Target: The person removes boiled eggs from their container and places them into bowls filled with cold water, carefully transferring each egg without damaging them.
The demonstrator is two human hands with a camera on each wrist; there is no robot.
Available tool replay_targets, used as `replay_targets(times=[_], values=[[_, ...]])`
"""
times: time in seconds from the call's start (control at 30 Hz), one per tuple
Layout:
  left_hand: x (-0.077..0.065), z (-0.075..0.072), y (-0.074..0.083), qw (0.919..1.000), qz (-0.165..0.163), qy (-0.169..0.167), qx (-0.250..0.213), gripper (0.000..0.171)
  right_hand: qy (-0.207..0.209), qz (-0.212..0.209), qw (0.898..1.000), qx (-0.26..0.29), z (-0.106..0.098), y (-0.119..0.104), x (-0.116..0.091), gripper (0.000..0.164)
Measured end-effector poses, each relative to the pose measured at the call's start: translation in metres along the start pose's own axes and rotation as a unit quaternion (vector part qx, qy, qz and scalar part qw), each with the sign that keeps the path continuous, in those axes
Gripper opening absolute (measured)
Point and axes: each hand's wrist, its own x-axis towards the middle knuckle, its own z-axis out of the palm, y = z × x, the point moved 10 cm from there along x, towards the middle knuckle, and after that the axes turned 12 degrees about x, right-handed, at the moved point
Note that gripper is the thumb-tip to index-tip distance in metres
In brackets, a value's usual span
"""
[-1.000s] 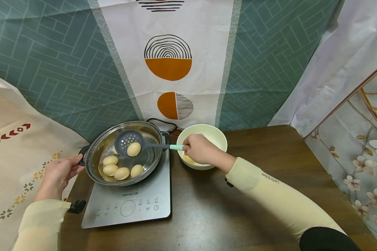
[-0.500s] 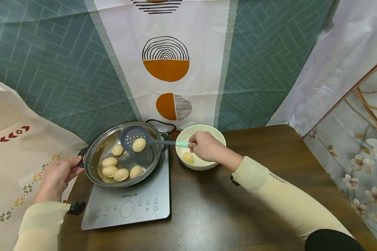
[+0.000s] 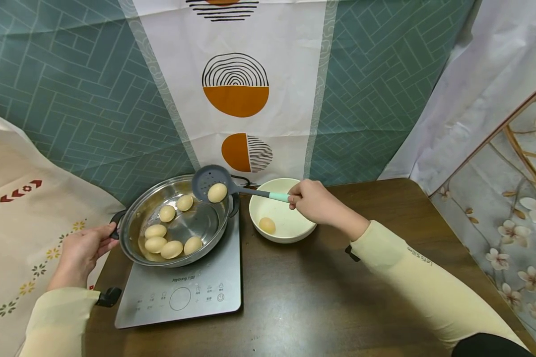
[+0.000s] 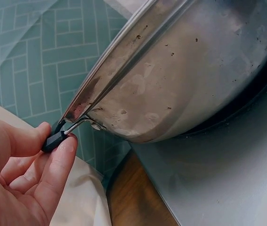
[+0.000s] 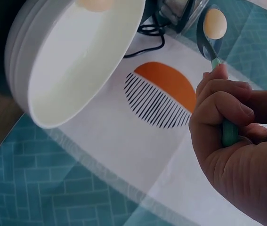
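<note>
In the head view, the skimmer (image 3: 235, 189) has shifted to the right during the last second: its head was above the inside of the pan (image 3: 201, 223) and is now over the pan's far right rim. It carries one egg (image 3: 217, 193) along. Now another egg (image 3: 184, 203), which was hidden earlier, shows near the pan's far wall, so six eggs can be counted inside the pan. The bowl (image 3: 295, 223), to the right of the pan, holds a single egg (image 3: 267, 225). For the work this seems to mean that the carried egg is leaving the pan – but it is not yet in the bowl. The right hand (image 3: 316, 202) has also moved away from the pan, to the bowl's right side, while the left hand (image 3: 84, 250) has stayed at the pan's left handle (image 3: 116, 225).

In the left wrist view, the thumb and finger pinch this black handle; whether the pan sits flat on the cooktop (image 4: 208, 183) below it is difficult to tell.

In the right wrist view, the fingers (image 5: 222, 106) are curled around the green grip (image 5: 230, 133) of the skimmer, and the egg rests in its head – apparently stable, just beside the pan.
</note>
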Motion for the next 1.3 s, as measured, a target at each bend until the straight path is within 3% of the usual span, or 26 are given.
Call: replay_targets(times=[0.77,1.3], values=[[-0.001,-0.001,-0.001,0.9999,-0.009,0.004,0.010,0.007,0.041,0.034,0.998,-0.022,-0.056,0.046,-0.023,0.021],[-0.001,0.000,0.000,1.0000,-0.005,0.002,0.007,0.009,0.046,0.040,0.998,-0.033,-0.067,0.077,-0.037,0.023]])
